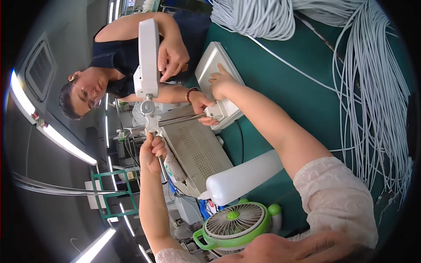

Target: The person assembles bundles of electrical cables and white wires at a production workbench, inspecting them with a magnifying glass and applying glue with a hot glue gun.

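Note:
A stand takes up the middle of the view, with a flat white base plate, a metal pole, a white star-shaped clamp and a long white box-shaped head. My left hand is closed around the metal rod just below the clamp. My right hand lies on the base plate with its fingers spread. Across from me, a person in a dark sleeveless top has one hand at the pole's foot. That person's other hand is beside the head, fingers curled.
Bundles of grey cable lie on the green table at the right and top. A white cylinder-shaped bottle, a green fan and a beige perforated metal box sit close to my arms. A black cord runs from the base plate.

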Motion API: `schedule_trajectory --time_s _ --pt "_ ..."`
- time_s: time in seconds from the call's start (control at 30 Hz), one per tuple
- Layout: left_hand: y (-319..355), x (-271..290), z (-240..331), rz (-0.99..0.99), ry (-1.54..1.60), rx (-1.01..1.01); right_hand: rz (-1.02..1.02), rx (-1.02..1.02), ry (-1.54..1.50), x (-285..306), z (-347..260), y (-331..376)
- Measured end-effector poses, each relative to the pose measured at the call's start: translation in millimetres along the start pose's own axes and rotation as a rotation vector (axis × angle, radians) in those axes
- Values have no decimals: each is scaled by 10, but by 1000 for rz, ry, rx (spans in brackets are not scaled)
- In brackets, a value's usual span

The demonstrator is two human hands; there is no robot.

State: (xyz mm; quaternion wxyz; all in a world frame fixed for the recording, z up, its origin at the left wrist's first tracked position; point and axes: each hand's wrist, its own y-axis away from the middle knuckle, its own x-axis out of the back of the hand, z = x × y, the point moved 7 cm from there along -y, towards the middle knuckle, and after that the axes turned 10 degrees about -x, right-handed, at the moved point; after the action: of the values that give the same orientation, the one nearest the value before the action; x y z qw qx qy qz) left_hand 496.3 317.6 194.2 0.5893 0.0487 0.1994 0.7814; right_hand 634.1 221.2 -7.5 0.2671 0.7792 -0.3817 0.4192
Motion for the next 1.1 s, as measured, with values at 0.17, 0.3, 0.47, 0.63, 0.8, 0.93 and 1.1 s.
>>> schedule_trajectory --time_s 0.17,0.3,0.47,0.63,0.8,0.93,1.1 --pt "20 62 41 50 2 -15 -15 28 4 141 19 100" --pt "24 60 27 71 -15 -19 -27 30 -42 149 31 157" --pt "34 40 14 71 -13 -21 -11 24 -42 146 39 145" --pt "37 -12 14 26 -4 -5 -30 33 -9 107 34 99" --pt "39 34 24 57 -16 -12 -30 30 -7 95 13 68" --pt "38 29 14 64 -10 -16 -30 35 -14 76 8 63" --pt "36 20 21 57 1 -11 -16 19 0 62 -1 39"
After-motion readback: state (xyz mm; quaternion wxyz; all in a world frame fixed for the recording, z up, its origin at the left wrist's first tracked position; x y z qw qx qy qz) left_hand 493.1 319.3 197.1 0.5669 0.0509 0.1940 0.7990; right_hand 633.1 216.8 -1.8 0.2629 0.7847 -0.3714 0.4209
